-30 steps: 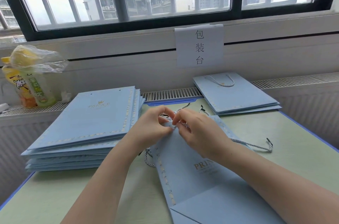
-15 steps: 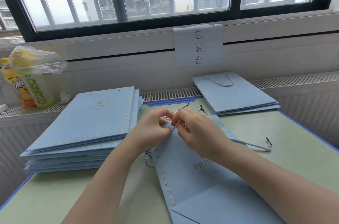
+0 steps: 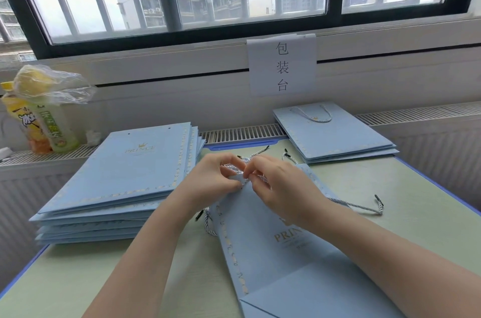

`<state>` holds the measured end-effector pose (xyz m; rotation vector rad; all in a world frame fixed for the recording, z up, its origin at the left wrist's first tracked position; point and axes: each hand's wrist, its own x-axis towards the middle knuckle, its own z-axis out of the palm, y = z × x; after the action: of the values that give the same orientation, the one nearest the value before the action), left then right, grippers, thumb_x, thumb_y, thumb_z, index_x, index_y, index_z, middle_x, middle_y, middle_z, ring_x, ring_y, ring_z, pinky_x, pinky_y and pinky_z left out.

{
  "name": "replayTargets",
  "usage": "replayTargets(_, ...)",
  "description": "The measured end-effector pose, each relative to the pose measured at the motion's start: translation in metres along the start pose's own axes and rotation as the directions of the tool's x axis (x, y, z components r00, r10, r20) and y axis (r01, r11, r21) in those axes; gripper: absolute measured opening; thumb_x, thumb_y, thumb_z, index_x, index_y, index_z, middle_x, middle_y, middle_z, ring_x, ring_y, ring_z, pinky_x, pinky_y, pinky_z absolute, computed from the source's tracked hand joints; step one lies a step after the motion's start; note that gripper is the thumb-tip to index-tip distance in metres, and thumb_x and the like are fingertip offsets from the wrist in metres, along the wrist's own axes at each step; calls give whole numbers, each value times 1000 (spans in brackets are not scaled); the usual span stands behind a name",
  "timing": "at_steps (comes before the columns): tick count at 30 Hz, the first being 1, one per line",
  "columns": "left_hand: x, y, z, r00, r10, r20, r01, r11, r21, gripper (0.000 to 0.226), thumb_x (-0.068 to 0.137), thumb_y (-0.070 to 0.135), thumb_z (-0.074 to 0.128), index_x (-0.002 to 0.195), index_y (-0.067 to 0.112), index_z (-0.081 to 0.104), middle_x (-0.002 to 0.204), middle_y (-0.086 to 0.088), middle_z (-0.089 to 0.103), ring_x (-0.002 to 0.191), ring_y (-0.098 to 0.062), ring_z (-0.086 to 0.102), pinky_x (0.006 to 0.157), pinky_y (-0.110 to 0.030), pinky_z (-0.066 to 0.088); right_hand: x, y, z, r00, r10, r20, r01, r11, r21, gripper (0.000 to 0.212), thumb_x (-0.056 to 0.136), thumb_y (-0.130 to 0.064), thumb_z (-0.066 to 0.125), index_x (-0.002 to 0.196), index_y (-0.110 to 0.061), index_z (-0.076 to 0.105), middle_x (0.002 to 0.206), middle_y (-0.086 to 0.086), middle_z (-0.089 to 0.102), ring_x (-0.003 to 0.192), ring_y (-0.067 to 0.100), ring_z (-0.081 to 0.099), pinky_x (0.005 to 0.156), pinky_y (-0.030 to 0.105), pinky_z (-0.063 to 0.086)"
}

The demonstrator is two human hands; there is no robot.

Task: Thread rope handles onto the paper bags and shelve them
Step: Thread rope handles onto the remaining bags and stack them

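A flat light-blue paper bag (image 3: 263, 242) with gold "PRINCE" print lies on the table in front of me, top edge pointing away. My left hand (image 3: 210, 179) and my right hand (image 3: 281, 187) meet at that top edge, both pinching a twisted blue-white rope handle (image 3: 235, 168) where it meets the bag. The fingers hide the bag's hole. More loose ropes (image 3: 359, 207) with black tips lie under and around the bag.
A tall stack of handle-less blue bags (image 3: 125, 177) sits at the left. A short stack of bags with rope handles (image 3: 335, 133) lies at the back right. Drink bottles under a plastic bag (image 3: 39, 109) stand on the sill. A paper sign (image 3: 282, 65) hangs below the window.
Both hands stay at the bag's top edge with only small finger movements on the rope. The bag and stacks have not shifted.
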<state>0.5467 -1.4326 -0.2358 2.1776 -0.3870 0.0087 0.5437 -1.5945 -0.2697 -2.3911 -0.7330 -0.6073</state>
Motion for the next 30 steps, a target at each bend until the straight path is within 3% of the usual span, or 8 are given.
replayTargets(2,-1,1,1,999,45,-29,-44,999,20,21,85,5,64,80,26,66,80,0,73,63,6,61,64,-9,44,0,1,-1,1000,4,-3,-4,1000,5,14,95,-18,47,99,-19,60,89,-13,49,74,12,47,69,40,47)
replayTargets(8,2,-6,6,983,152,-105,-137,980,145,14,87,7,63,86,20,69,81,4,73,79,-7,68,76,-25,53,1,0,-2,1000,7,-10,-7,1000,-14,14,95,-20,47,101,-19,59,88,-13,46,75,10,43,70,38,45)
replayTargets(13,3,-6,13,956,238,-173,-191,949,249,17,86,2,58,89,16,68,82,5,70,79,-4,65,72,-13,47,1,1,-4,1000,21,-20,-22,1000,-11,12,94,-25,49,100,-20,58,84,-14,46,75,9,44,69,36,45)
replayTargets(17,4,-9,19,958,252,-139,-195,923,332,19,86,3,54,90,16,66,83,3,70,82,-13,64,78,-31,48,4,5,-10,980,55,191,-54,998,-11,20,89,-29,57,107,-22,52,75,-12,50,71,7,46,64,28,39)
replayTargets(20,4,-13,22,970,219,-104,-164,910,382,17,87,8,54,94,17,66,88,3,69,86,-17,63,79,-38,50,3,9,-10,952,72,296,-73,997,-11,22,89,-23,56,110,-20,51,69,-12,49,69,11,47,64,31,40)
replayTargets(23,5,-13,23,971,214,-106,-156,905,396,16,89,9,53,95,16,66,88,3,67,88,-17,61,81,-38,49,5,9,-9,967,70,245,-84,995,46,17,94,-20,52,110,-16,54,64,-12,47,65,8,44,63,29,36)
replayTargets(25,6,-12,23,968,218,-126,-151,904,401,13,91,12,53,95,15,65,88,2,66,89,-18,61,83,-38,48,8,7,-11,986,84,144,-115,967,226,12,95,-17,52,105,-13,57,63,-9,47,58,7,42,59,24,34)
replayTargets(30,6,-12,24,982,162,-96,-101,883,457,19,97,15,45,107,17,62,104,-4,64,102,-19,53,85,-30,40,15,2,-28,946,292,-142,-134,748,650,10,95,-6,52,92,-9,61,54,-11,47,46,2,36,48,14,30)
